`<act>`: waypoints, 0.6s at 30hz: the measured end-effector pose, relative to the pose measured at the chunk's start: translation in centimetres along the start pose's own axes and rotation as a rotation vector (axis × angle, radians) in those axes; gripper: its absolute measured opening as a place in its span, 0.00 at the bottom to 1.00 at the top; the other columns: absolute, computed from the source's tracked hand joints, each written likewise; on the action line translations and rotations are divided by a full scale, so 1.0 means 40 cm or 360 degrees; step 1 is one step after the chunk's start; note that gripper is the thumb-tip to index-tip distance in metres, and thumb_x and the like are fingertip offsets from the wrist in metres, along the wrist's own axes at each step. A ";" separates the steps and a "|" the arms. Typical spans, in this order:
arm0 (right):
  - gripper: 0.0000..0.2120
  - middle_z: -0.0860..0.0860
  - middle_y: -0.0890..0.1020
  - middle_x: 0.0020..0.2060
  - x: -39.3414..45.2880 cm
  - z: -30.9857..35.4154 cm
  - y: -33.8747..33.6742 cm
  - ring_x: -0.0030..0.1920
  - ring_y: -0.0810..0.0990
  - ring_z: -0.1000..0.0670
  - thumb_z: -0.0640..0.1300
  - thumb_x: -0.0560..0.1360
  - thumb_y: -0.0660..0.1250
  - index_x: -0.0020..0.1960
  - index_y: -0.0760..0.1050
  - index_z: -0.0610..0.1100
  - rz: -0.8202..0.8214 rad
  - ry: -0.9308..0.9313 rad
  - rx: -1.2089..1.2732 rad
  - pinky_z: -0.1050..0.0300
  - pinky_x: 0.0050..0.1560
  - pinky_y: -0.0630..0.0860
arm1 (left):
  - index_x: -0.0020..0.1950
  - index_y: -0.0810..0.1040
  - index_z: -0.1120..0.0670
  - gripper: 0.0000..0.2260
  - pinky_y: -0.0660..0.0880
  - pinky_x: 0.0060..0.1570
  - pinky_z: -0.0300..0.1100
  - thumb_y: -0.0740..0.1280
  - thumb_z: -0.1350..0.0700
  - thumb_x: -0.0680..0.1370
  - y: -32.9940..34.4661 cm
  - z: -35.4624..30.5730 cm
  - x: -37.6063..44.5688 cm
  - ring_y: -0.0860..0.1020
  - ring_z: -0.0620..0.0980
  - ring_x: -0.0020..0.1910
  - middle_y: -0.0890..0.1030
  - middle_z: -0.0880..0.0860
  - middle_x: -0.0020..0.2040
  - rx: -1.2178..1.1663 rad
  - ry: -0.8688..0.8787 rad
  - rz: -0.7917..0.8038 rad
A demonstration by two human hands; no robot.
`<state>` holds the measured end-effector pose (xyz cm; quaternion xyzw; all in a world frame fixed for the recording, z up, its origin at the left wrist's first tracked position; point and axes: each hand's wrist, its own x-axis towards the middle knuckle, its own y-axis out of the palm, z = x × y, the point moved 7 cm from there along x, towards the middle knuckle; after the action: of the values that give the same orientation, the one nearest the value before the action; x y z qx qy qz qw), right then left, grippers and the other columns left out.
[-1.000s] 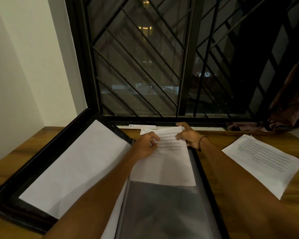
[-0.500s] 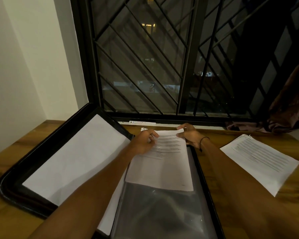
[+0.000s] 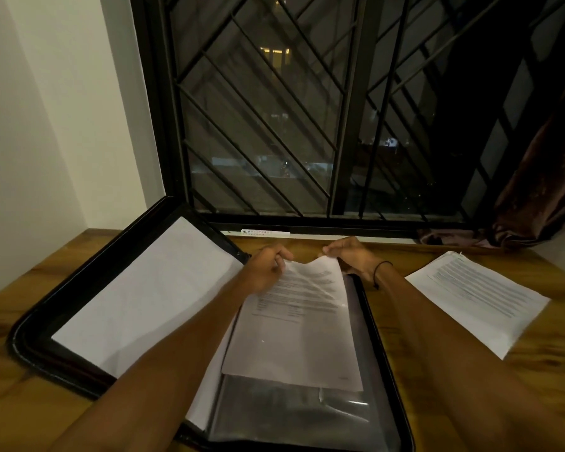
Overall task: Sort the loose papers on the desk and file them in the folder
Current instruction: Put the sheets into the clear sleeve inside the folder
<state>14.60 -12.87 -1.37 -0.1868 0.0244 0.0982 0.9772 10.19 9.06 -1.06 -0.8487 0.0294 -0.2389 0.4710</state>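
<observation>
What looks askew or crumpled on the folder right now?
The printed sheet buckles at its far edge between the left hand and right hand, and lies slightly skewed on the open folder.

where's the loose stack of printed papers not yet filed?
Head view, right side: the stack of printed white papers lies flat on the wooden desk, right of the open black folder and beyond the right forearm.

— Can any of the print be read?

— No. The printed sheet [image 3: 299, 308] over the open folder [image 3: 369, 321] carries lines of text, all too small and blurred to make out.

— And the stack of papers [image 3: 477, 298] toward the desk's right edge?

— Printed lines too, equally illegible.

— The white strip [image 3: 265, 232] along the far edge, below the window?

— Tiny marks on it, unreadable.
</observation>
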 end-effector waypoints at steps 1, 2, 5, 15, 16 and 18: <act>0.12 0.43 0.88 0.50 -0.010 0.004 0.007 0.54 0.85 0.45 0.49 0.80 0.71 0.52 0.86 0.40 0.0056 0.0021 -0.0015 0.52 0.49 0.83 | 0.53 0.81 0.54 0.08 0.75 0.39 0.34 0.63 0.63 0.81 0.001 0.007 0.006 0.77 0.44 0.39 0.80 0.48 0.45 -0.0025 -0.0020 -0.0034; 0.15 0.44 0.88 0.50 -0.017 0.007 0.014 0.54 0.85 0.45 0.52 0.80 0.70 0.53 0.85 0.41 0.0108 0.0039 -0.0044 0.53 0.47 0.82 | 0.49 0.81 0.57 0.08 0.73 0.33 0.31 0.63 0.62 0.82 0.008 0.018 0.010 0.76 0.43 0.36 0.79 0.50 0.43 -0.0216 -0.0111 -0.0068; 0.14 0.46 0.87 0.49 -0.015 0.008 0.021 0.53 0.86 0.44 0.51 0.81 0.69 0.55 0.82 0.40 0.0105 0.0026 -0.0268 0.50 0.46 0.85 | 0.45 0.81 0.61 0.11 0.71 0.30 0.29 0.62 0.61 0.83 0.041 0.037 0.012 0.75 0.43 0.32 0.77 0.52 0.42 -0.0689 -0.0321 0.0043; 0.17 0.45 0.87 0.44 -0.039 0.012 0.018 0.45 0.86 0.46 0.50 0.85 0.63 0.49 0.85 0.41 0.0093 -0.0073 -0.0487 0.49 0.47 0.85 | 0.55 0.80 0.49 0.08 0.79 0.53 0.41 0.67 0.61 0.80 0.048 0.026 0.006 0.80 0.47 0.50 0.80 0.46 0.51 -0.0445 -0.0308 0.0097; 0.18 0.45 0.87 0.43 -0.043 0.008 0.018 0.45 0.86 0.46 0.53 0.84 0.64 0.50 0.85 0.41 0.0145 -0.0064 -0.0418 0.49 0.46 0.85 | 0.54 0.80 0.49 0.08 0.79 0.54 0.42 0.67 0.62 0.80 0.049 0.024 0.007 0.79 0.47 0.50 0.79 0.45 0.51 -0.0486 -0.0313 0.0092; 0.17 0.45 0.87 0.43 -0.056 0.003 0.017 0.43 0.86 0.48 0.56 0.80 0.69 0.54 0.83 0.41 0.0286 -0.0067 -0.0367 0.54 0.43 0.84 | 0.52 0.79 0.47 0.08 0.79 0.56 0.43 0.67 0.61 0.80 0.052 0.022 0.010 0.80 0.47 0.51 0.79 0.45 0.50 -0.0476 -0.0321 0.0092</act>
<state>12.29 -12.61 -1.30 -0.2929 0.0089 0.1914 0.9368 11.30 8.49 -3.00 -0.9277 0.0416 -0.1318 0.3467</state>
